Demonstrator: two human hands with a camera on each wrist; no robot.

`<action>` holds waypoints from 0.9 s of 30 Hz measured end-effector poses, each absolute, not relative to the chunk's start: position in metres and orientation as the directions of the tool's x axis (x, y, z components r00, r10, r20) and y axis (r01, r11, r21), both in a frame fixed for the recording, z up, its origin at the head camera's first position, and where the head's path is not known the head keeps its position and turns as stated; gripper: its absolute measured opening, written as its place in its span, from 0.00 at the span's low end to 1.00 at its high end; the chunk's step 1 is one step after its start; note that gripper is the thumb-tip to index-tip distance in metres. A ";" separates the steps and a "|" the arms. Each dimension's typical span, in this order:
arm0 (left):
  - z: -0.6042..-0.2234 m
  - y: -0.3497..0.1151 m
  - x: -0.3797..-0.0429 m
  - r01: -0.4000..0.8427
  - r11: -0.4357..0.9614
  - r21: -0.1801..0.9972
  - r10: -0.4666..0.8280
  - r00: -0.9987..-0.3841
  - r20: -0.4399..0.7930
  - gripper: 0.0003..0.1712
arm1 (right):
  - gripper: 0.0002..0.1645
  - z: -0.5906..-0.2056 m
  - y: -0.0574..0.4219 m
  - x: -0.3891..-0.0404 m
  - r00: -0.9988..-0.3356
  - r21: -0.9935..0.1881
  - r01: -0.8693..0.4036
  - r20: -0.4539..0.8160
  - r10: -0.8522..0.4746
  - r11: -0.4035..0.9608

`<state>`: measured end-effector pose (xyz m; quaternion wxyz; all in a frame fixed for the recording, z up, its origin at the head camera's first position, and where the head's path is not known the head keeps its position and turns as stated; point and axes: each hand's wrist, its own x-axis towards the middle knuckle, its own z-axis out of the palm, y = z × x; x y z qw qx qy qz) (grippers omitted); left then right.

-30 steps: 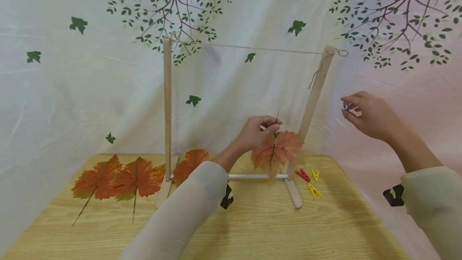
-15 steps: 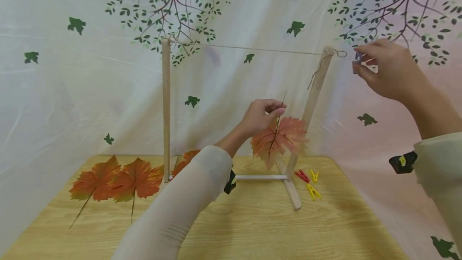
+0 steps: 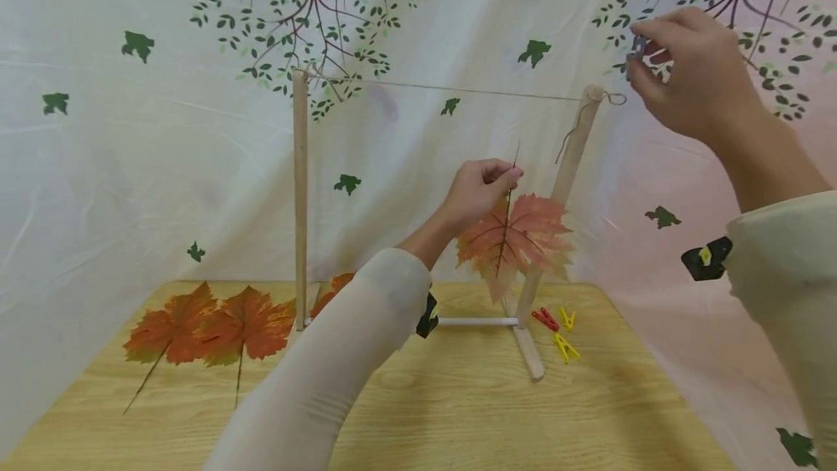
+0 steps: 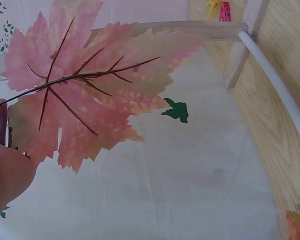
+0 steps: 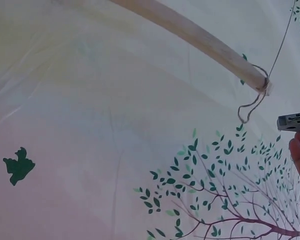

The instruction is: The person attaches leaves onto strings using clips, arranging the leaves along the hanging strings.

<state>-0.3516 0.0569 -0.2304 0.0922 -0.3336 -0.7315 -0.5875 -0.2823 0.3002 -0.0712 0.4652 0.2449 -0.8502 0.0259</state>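
Observation:
My left hand [image 3: 485,190] pinches the stem of an orange-pink artificial maple leaf [image 3: 513,235], which hangs blade down in front of the right post [image 3: 575,144]. In the left wrist view the leaf [image 4: 85,80] spreads out past the fingers, its dark veins showing. Up at the right, my right hand [image 3: 696,75] holds a small grey clothespin [image 3: 636,49] between thumb and fingers, higher than the post's top. The right wrist view shows that clothespin [image 5: 291,122] apart from the looped end of the string [image 5: 249,112]. A thin string [image 3: 451,88] runs between two wooden posts.
Orange maple leaves [image 3: 245,322] lie at the table's left, one partly hidden by my left sleeve. A red clothespin [image 3: 546,319] and two yellow clothespins [image 3: 566,348] lie by the right foot [image 3: 528,355]. A white rod [image 3: 477,321] joins the posts low down.
My left hand has risen with the maple leaf. My right hand has climbed with the grey clothespin from below the string's height to above it, lately shifting slightly left.

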 end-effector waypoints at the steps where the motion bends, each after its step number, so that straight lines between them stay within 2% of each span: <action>1: -0.229 0.057 -0.352 0.586 0.080 0.806 0.372 -0.768 0.521 0.16 | 0.25 -0.070 0.296 -0.283 -0.450 0.184 -0.442 0.801 -0.395 0.878; 8: -0.216 0.062 -0.353 0.544 0.082 0.835 0.336 -0.804 0.491 0.15 | 0.26 -0.064 0.269 -0.286 -0.489 0.140 -0.461 0.784 -0.382 0.876; 17: -0.203 0.069 -0.353 0.558 0.129 0.820 0.307 -0.809 0.502 0.15 | 0.26 -0.066 0.248 -0.292 -0.539 0.034 -0.511 0.766 -0.351 0.859; 22: -0.198 0.073 -0.353 0.608 0.186 0.772 0.311 -0.782 0.540 0.16 | 0.28 -0.069 0.243 -0.297 -0.610 -0.060 -0.513 0.728 -0.314 0.856; 27: -0.195 0.073 -0.352 0.621 0.203 0.757 0.317 -0.773 0.549 0.16 | 0.30 -0.072 0.241 -0.301 -0.704 -0.221 -0.487 0.672 -0.231 0.845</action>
